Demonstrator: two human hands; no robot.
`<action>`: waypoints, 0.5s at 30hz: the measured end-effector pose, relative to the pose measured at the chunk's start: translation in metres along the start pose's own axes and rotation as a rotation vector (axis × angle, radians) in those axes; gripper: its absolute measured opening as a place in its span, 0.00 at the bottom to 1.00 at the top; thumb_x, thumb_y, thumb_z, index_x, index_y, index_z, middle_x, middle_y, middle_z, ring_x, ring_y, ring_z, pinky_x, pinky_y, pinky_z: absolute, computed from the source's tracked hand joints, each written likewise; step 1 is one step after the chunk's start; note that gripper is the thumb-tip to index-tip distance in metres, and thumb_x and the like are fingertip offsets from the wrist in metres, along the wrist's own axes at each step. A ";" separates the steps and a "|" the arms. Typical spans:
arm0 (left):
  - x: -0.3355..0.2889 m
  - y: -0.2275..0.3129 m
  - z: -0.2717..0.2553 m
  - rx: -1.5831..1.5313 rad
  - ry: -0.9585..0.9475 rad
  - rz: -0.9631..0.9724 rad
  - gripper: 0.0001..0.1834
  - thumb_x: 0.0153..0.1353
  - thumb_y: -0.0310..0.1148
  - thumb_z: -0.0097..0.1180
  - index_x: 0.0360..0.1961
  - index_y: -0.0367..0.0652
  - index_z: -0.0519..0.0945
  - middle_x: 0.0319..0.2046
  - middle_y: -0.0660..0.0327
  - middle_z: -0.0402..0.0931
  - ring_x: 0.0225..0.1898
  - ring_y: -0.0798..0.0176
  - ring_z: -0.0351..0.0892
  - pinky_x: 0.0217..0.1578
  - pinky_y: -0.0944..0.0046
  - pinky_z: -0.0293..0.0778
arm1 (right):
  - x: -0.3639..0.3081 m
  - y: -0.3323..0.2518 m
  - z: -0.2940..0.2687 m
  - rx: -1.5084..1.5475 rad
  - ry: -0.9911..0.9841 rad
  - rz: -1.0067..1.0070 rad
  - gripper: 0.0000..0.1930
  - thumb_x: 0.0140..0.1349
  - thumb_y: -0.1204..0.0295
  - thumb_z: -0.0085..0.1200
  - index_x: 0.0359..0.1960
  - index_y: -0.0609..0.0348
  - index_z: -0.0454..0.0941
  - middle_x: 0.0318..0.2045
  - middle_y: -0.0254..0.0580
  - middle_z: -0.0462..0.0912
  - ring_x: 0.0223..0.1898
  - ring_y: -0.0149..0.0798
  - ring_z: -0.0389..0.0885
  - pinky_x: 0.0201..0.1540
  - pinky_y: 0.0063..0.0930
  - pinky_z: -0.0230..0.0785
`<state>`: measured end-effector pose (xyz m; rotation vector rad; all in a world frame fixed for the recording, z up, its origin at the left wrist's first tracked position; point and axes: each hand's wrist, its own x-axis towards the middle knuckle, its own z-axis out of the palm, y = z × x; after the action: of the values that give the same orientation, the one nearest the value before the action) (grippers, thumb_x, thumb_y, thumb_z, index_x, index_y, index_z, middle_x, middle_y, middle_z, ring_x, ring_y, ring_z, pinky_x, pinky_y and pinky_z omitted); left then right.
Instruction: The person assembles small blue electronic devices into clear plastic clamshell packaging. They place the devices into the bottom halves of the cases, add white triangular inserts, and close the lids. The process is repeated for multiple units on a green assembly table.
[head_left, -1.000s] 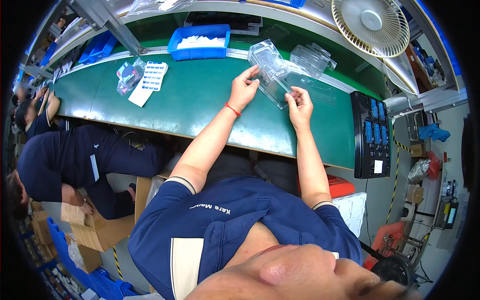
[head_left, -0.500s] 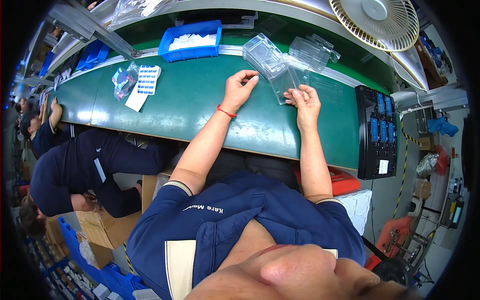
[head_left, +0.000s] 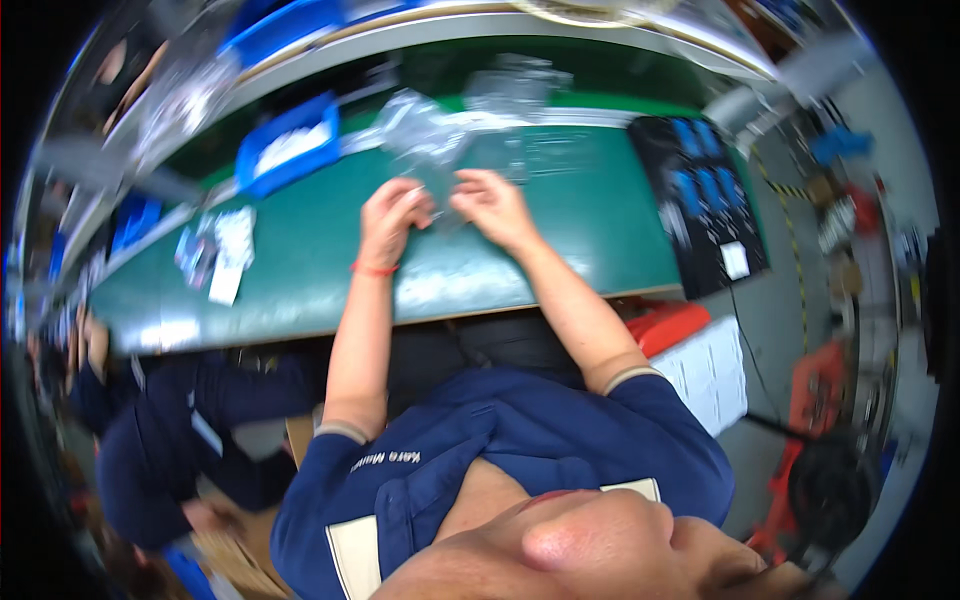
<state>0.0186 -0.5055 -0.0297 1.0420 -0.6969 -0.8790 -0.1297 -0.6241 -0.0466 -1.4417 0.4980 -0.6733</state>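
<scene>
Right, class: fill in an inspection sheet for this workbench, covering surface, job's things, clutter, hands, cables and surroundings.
Surface: green bench mat, glare near the front edge.
Job's things: clear plastic packaging, blurred, at the fingertips.
Clutter: blue bin; small packets and paper; black tray of blue parts.
Hands: left hand and right hand close together on the packaging.
Cables: thin black lead below the bench.
Surroundings: co-worker in dark blue; red box.

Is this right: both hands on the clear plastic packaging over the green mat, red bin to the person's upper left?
Not quite: the bin is blue, not red. The head view shows it. The rest holds: the left hand and right hand are on the clear plastic packaging over the green mat.
</scene>
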 end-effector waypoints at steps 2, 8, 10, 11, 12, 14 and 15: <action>-0.003 0.002 -0.003 0.020 -0.025 -0.023 0.09 0.61 0.30 0.56 0.39 0.35 0.75 0.29 0.55 0.78 0.24 0.67 0.76 0.25 0.72 0.72 | 0.000 0.003 0.001 0.027 -0.042 0.004 0.22 0.61 0.69 0.59 0.56 0.60 0.71 0.41 0.40 0.79 0.40 0.29 0.79 0.40 0.24 0.74; 0.002 -0.015 -0.020 0.100 -0.079 0.105 0.13 0.65 0.27 0.51 0.49 0.33 0.75 0.41 0.58 0.76 0.41 0.67 0.75 0.43 0.68 0.70 | -0.002 0.011 0.001 -0.105 -0.128 -0.159 0.11 0.55 0.75 0.60 0.40 0.59 0.76 0.36 0.37 0.79 0.37 0.28 0.79 0.41 0.23 0.72; 0.001 -0.013 -0.018 0.183 -0.040 0.163 0.11 0.66 0.26 0.50 0.47 0.34 0.75 0.43 0.59 0.75 0.45 0.65 0.73 0.47 0.66 0.69 | -0.008 -0.004 0.002 -0.320 -0.128 -0.243 0.10 0.51 0.73 0.63 0.35 0.58 0.78 0.35 0.38 0.79 0.37 0.30 0.79 0.40 0.24 0.71; 0.001 -0.012 -0.018 0.232 -0.036 0.207 0.10 0.66 0.26 0.49 0.46 0.35 0.76 0.44 0.58 0.75 0.46 0.64 0.73 0.49 0.65 0.68 | -0.009 -0.006 0.003 -0.317 -0.115 -0.307 0.10 0.50 0.72 0.64 0.33 0.57 0.79 0.34 0.38 0.80 0.36 0.31 0.79 0.40 0.24 0.70; 0.003 -0.011 -0.017 0.281 -0.031 0.252 0.09 0.66 0.25 0.49 0.45 0.36 0.76 0.45 0.58 0.74 0.48 0.63 0.72 0.50 0.65 0.68 | -0.007 -0.004 0.002 -0.306 -0.138 -0.361 0.12 0.49 0.77 0.59 0.38 0.56 0.80 0.41 0.41 0.79 0.44 0.33 0.77 0.44 0.25 0.69; 0.003 -0.004 -0.012 0.474 0.009 0.422 0.08 0.65 0.24 0.49 0.43 0.37 0.76 0.45 0.57 0.73 0.49 0.61 0.71 0.51 0.64 0.66 | -0.006 -0.007 0.000 -0.209 -0.122 -0.310 0.17 0.48 0.79 0.55 0.42 0.54 0.81 0.47 0.43 0.76 0.50 0.34 0.73 0.47 0.27 0.68; 0.003 -0.002 -0.008 0.571 0.031 0.508 0.07 0.64 0.23 0.49 0.42 0.38 0.77 0.45 0.56 0.73 0.50 0.60 0.71 0.52 0.63 0.65 | -0.005 -0.007 -0.001 -0.160 -0.115 -0.285 0.20 0.47 0.80 0.52 0.44 0.54 0.81 0.49 0.45 0.75 0.53 0.35 0.71 0.48 0.28 0.68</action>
<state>0.0261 -0.5047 -0.0339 1.2907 -1.1619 -0.2175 -0.1349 -0.6208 -0.0403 -1.7109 0.2625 -0.7842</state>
